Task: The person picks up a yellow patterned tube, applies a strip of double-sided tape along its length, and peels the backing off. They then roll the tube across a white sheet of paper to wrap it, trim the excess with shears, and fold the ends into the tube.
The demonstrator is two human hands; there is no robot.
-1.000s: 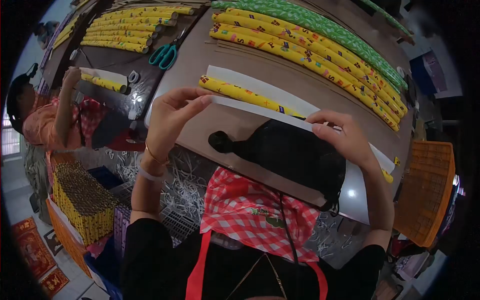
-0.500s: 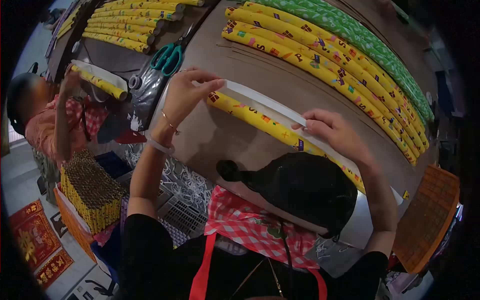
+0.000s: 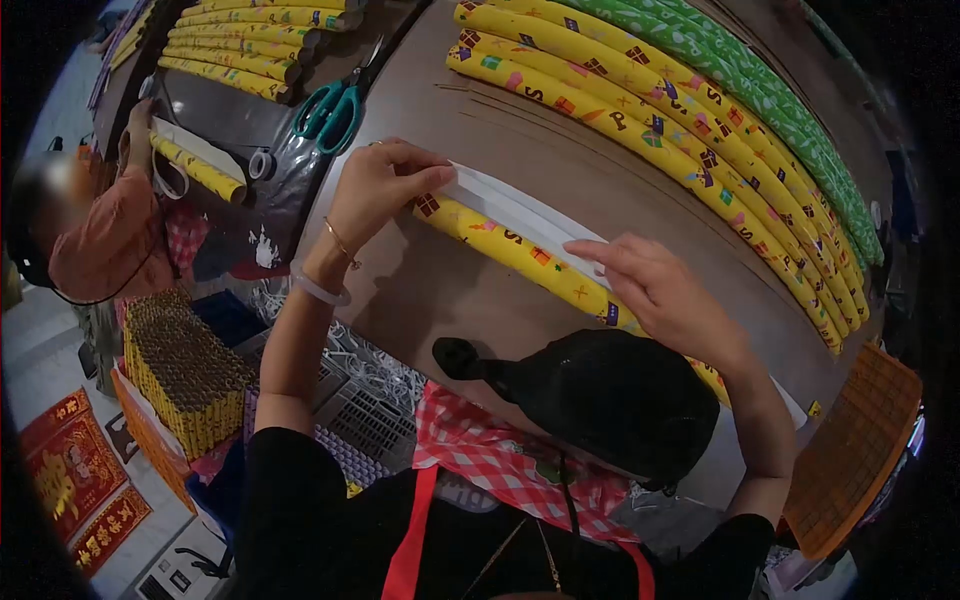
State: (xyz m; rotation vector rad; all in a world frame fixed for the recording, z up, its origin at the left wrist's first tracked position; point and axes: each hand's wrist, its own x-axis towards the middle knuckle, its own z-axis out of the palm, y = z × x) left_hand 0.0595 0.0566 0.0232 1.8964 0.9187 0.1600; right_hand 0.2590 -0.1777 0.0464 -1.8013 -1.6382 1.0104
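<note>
A roll of yellow printed wrapping paper (image 3: pixel 510 250) lies slantwise on the brown table in front of me, its white edge strip (image 3: pixel 530 217) turned up along the far side. At the strip's upper left end, my left hand (image 3: pixel 392 188) pinches the white edge between thumb and fingers. My right hand (image 3: pixel 655 285) rests further along the roll, index finger stretched out and touching the white strip, holding nothing that I can see. A black cap (image 3: pixel 590 400) hides part of the roll's lower right end.
Several yellow rolls (image 3: pixel 640 130) and green rolls (image 3: pixel 740 100) lie at the back. Teal-handled scissors (image 3: pixel 328 115) and a tape roll (image 3: pixel 260 164) are at left. A co-worker (image 3: pixel 120 235) handles another yellow roll (image 3: pixel 200 170). A crate (image 3: pixel 160 430) holds stacked rolls; an orange basket (image 3: pixel 850 455) stands right.
My right hand has slid up and left along the white strip, its index finger now stretched out. My left hand keeps its pinch. The co-worker has leaned lower and away.
</note>
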